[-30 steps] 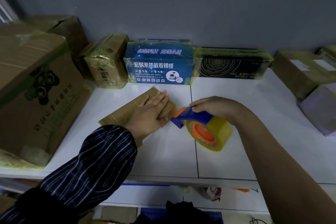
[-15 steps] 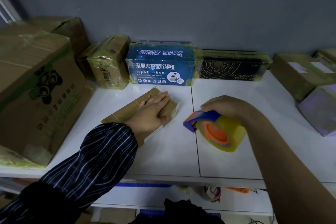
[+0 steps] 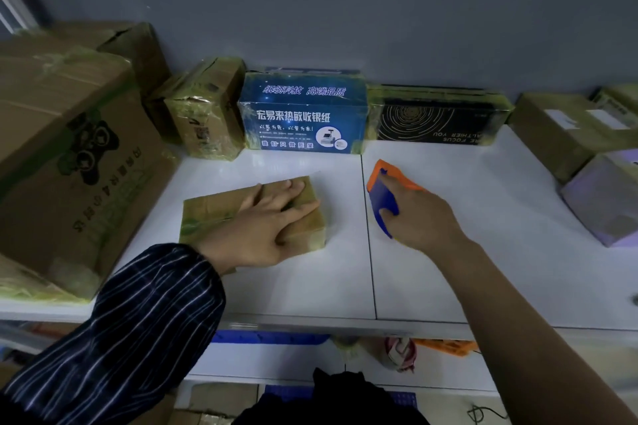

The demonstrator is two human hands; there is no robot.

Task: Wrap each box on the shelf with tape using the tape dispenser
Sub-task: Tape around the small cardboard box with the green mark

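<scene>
A flat brown cardboard box (image 3: 221, 214), partly covered in yellowish tape, lies on the white shelf (image 3: 345, 272). My left hand (image 3: 266, 228) rests flat on its right half, fingers spread. To the right, my right hand (image 3: 421, 221) grips the blue and orange tape dispenser (image 3: 381, 193), which points away from me and stands apart from the box. The tape roll is hidden under my hand.
Taped boxes line the back wall: a small brown one (image 3: 207, 114), a blue printed one (image 3: 303, 114), a black one (image 3: 438, 117). A large carton (image 3: 65, 162) stands at left. More boxes (image 3: 566, 131) and a pale purple one (image 3: 607, 200) sit at right.
My right hand swung the dispenser away from the box to the right and turned it, hiding the roll. The box has turned to lie squarer under my left hand.
</scene>
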